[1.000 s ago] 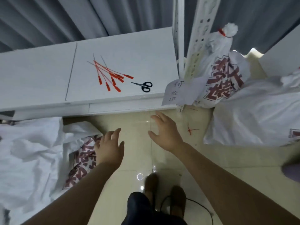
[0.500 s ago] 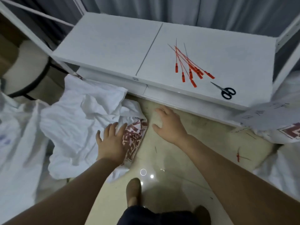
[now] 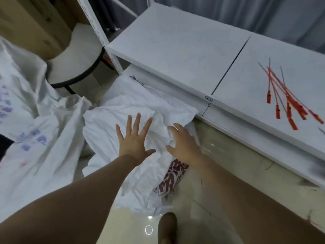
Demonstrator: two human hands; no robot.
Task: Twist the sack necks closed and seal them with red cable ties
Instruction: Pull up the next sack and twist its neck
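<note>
Head | white shelf [image 3: 175,55]: red cable ties [image 3: 288,101] | floor [image 3: 221,147]: sack [image 3: 123,111] | left hand [image 3: 134,140], right hand [image 3: 184,143]: fingers released

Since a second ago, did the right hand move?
Yes. The right hand was over bare floor beside the crumpled white sack with dark red print; now it has gone left, over that sack.

Hands move onto the sack

View's swung left — I've got the red cable ties [image 3: 288,101] over at the right edge now. Left hand [image 3: 135,138] has slid forward and spread wide over the white sack [image 3: 123,110]; right hand [image 3: 184,145] has left the bare floor [image 3: 228,155] and come over it too.
</note>
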